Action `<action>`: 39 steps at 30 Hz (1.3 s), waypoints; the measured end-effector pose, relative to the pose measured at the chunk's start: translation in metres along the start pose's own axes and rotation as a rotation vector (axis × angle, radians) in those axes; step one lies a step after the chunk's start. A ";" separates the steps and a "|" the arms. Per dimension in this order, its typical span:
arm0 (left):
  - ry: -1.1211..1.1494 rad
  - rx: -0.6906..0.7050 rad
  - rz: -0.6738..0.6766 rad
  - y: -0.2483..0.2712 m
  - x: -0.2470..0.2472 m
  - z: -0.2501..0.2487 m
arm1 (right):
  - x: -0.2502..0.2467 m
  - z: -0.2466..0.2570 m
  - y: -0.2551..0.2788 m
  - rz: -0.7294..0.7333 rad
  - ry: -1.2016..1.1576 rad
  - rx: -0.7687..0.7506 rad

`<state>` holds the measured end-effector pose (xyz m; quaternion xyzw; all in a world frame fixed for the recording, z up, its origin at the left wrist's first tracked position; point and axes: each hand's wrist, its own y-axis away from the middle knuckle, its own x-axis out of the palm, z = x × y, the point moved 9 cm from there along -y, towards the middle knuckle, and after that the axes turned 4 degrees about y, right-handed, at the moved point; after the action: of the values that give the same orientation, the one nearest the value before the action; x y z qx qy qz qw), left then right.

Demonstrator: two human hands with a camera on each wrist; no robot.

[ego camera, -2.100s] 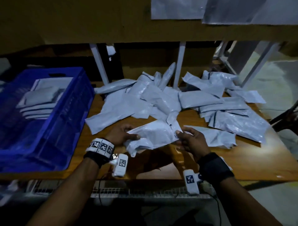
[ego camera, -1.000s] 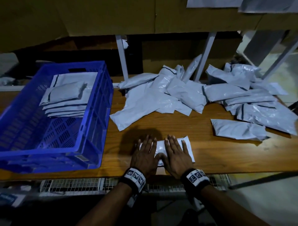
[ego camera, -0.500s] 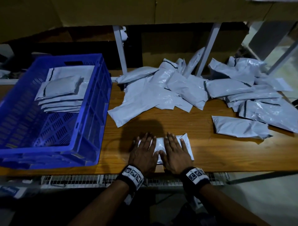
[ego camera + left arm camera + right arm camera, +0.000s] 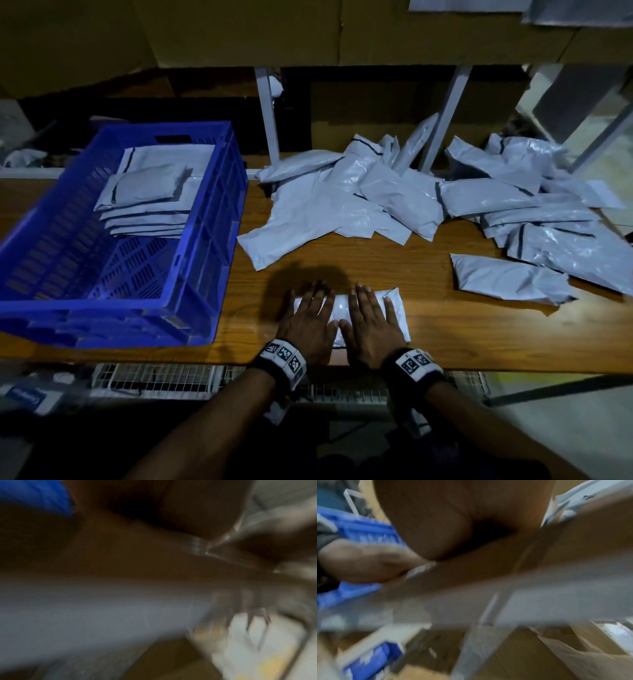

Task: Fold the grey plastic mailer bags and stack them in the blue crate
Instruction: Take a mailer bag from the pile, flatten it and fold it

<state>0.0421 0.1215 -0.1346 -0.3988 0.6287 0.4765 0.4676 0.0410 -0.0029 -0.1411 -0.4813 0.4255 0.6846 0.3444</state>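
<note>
Fingers (image 4: 317,296) of both hands spread flat, pressing folded mailer (image 4: 397,313) — mostly hidden, wrist views blurred.

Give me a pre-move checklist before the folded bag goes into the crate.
1. Bag folded and flat on table: ok.
2. Left hand and right hand both press it with straight fingers: ok; no grip yet.
3. Crate to the left, open top: ok.
4. Stack in crate sits at far end, top free: ok.
5. Path from bag to crate free of loose bags: ok.
6. Fold will hold when released: cannot tell; wrist views blurred.
</note>
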 end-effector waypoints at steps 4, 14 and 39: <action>0.256 -0.038 0.013 -0.006 -0.022 0.025 | -0.033 -0.014 -0.004 -0.060 -0.091 -0.074; 0.067 -0.080 0.050 -0.009 -0.067 0.045 | -0.079 -0.038 -0.008 -0.039 0.113 0.015; 0.148 0.168 -0.430 0.024 -0.043 -0.003 | -0.070 -0.039 0.041 -0.351 0.050 -0.035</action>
<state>0.0296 0.1268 -0.0875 -0.5170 0.5992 0.2814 0.5426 0.0404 -0.0588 -0.0708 -0.5708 0.3314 0.6092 0.4395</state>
